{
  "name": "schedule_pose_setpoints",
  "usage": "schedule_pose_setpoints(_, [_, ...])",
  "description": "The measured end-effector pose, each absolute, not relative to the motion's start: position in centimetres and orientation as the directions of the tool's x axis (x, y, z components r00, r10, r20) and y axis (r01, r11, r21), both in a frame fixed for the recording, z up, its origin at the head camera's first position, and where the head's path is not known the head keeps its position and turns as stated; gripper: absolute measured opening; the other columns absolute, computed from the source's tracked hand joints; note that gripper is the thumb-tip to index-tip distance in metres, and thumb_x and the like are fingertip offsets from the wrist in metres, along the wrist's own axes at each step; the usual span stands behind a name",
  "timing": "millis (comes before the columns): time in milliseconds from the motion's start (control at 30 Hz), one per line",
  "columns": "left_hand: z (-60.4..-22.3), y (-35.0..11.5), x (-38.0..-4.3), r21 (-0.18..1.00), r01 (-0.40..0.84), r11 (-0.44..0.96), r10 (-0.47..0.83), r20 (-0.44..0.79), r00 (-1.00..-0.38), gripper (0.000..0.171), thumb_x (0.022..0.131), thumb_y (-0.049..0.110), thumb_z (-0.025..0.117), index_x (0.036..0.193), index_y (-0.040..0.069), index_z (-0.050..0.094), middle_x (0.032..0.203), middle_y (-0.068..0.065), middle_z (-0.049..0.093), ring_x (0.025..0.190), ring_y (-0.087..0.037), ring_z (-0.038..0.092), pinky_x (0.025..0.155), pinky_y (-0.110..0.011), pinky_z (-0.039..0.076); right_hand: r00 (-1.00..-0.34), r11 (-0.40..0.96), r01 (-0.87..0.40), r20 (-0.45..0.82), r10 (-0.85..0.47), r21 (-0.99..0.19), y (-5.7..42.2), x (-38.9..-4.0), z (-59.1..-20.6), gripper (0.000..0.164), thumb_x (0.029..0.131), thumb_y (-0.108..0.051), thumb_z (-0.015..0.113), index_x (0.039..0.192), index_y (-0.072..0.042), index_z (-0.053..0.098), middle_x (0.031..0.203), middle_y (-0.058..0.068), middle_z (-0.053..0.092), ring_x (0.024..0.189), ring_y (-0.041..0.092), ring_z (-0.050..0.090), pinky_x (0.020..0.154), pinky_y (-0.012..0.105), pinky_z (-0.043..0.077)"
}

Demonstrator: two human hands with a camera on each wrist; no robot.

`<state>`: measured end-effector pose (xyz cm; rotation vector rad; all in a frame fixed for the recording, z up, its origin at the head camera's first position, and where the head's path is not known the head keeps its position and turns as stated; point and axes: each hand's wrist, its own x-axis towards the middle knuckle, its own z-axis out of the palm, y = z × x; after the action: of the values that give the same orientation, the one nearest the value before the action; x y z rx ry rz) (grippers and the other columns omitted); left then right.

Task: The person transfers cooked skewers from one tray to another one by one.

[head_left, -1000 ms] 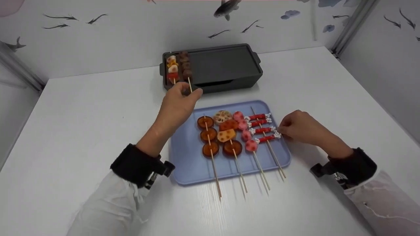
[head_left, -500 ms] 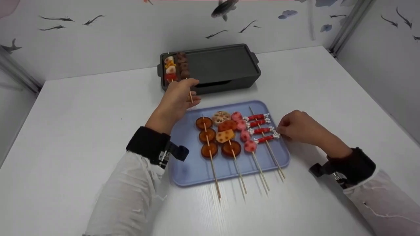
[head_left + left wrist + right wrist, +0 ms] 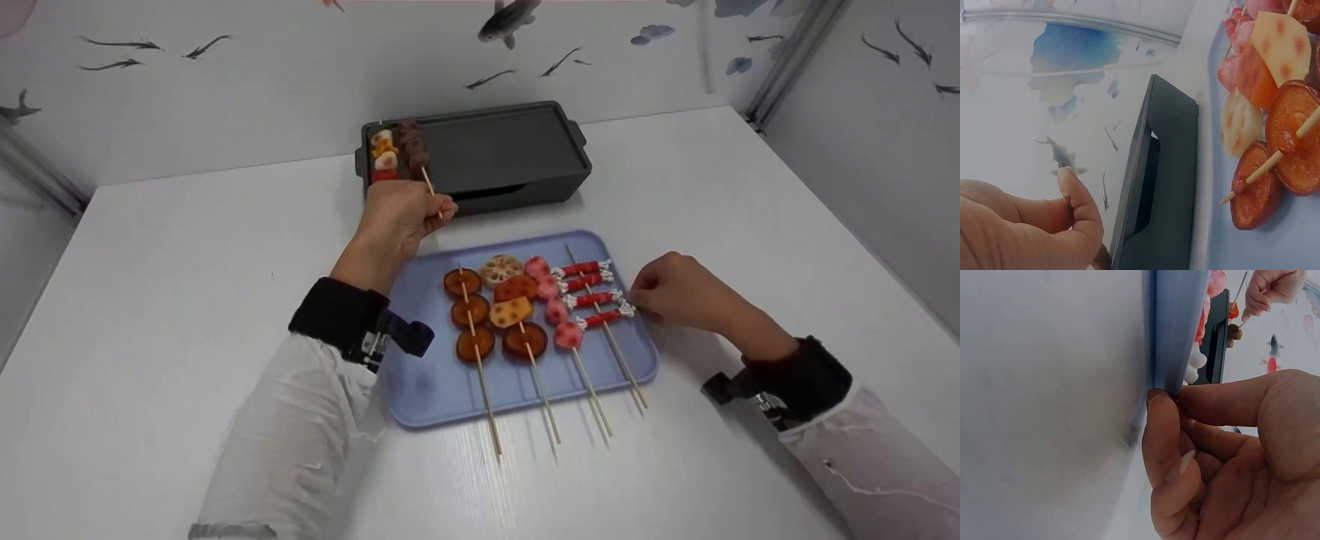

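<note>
In the head view my left hand (image 3: pixel 399 214) pinches the wooden stick of the brown meat skewer (image 3: pixel 414 146) at the front of the black grill (image 3: pixel 502 150). Beside that skewer, on the grill's left end, lies a mixed skewer (image 3: pixel 385 154) with white, yellow and red pieces, its lower end hidden behind the hand. At the blue tray's right side, my right hand (image 3: pixel 686 292) grips the tray (image 3: pixel 420 382). The right wrist view shows its thumb and forefinger on the tray's rim (image 3: pixel 1176 337). The left wrist view has the left hand's (image 3: pixel 1033 230) fingers curled together near the grill.
On the tray lie a skewer of brown round slices (image 3: pixel 470 311), a mixed skewer with a lotus slice (image 3: pixel 502 271), a pink ball skewer (image 3: pixel 556 310) and a skewer of red wrapped pieces (image 3: pixel 595 298). Their sticks reach over the front rim. A patterned wall (image 3: pixel 247 97) stands behind the grill.
My left hand turned at the wrist, its fingers spread around the meat skewer's stick, then closed on it again. The stick now leans more. My right hand has stayed at the tray's rim.
</note>
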<state>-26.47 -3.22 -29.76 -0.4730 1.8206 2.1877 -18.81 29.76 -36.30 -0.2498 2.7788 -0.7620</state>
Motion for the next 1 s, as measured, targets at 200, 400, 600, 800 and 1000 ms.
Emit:
schedule_pose_setpoints(200, [-29.1,-3.6,-25.8,0.920,-0.349,-0.177,0.027,-0.350,-0.936,0.041,0.093,-0.008,0.051,0.134,-0.004,0.048,0.110,-0.020,0.060,0.086,-0.022,0.064,0.070,-0.023,0.054,-0.953,0.842,-0.106,-0.189,-0.238,-0.529,30.1,-18.8,-36.5,0.017,0.087,-0.012,0.059,0.078,-0.004,0.071,0.061,0.004,0.060,0.055,0.015,0.053,0.050,0.030,0.044])
schedule_pose_setpoints(400, [-28.2,-4.6,-24.0,0.938,-0.299,-0.176,0.051,-0.295,-0.954,0.036,0.093,-0.004,0.055,0.129,-0.003,0.051,0.110,-0.020,0.061,0.088,-0.023,0.066,0.077,-0.025,0.055,-0.952,0.842,-0.110,-0.187,-0.242,-0.528,29.9,-18.7,-36.4,0.017,0.088,-0.014,0.061,0.078,-0.003,0.071,0.062,0.004,0.060,0.055,0.016,0.052,0.050,0.030,0.044])
schedule_pose_setpoints(600, [-28.0,-5.3,-21.4,0.946,-0.278,-0.170,0.083,-0.267,-0.960,0.034,0.092,-0.001,0.058,0.125,-0.003,0.054,0.110,-0.021,0.061,0.087,-0.023,0.068,0.081,-0.027,0.054,-0.954,0.853,-0.089,-0.203,-0.222,-0.514,29.9,-18.9,-36.5,0.019,0.089,-0.017,0.061,0.080,-0.004,0.071,0.064,0.005,0.061,0.056,0.016,0.053,0.051,0.030,0.045])
schedule_pose_setpoints(800, [-28.1,-5.5,-18.5,0.955,-0.275,-0.112,0.128,-0.261,-0.957,0.031,0.093,0.002,0.058,0.124,-0.001,0.055,0.108,-0.020,0.064,0.088,-0.023,0.068,0.081,-0.028,0.055,-0.953,0.852,-0.104,-0.193,-0.233,-0.514,29.9,-19.0,-36.6,0.019,0.089,-0.017,0.061,0.079,-0.004,0.071,0.064,0.005,0.061,0.056,0.017,0.053,0.051,0.031,0.044])
schedule_pose_setpoints(1000, [-28.6,-5.7,-15.9,0.956,-0.282,-0.085,0.181,-0.264,-0.948,0.033,0.093,0.001,0.057,0.125,-0.002,0.052,0.104,-0.020,0.066,0.087,-0.024,0.069,0.081,-0.031,0.055,-0.955,0.851,-0.094,-0.196,-0.224,-0.516,29.9,-18.8,-36.5,0.019,0.089,-0.017,0.060,0.080,-0.004,0.071,0.066,0.005,0.061,0.058,0.018,0.053,0.052,0.031,0.045])
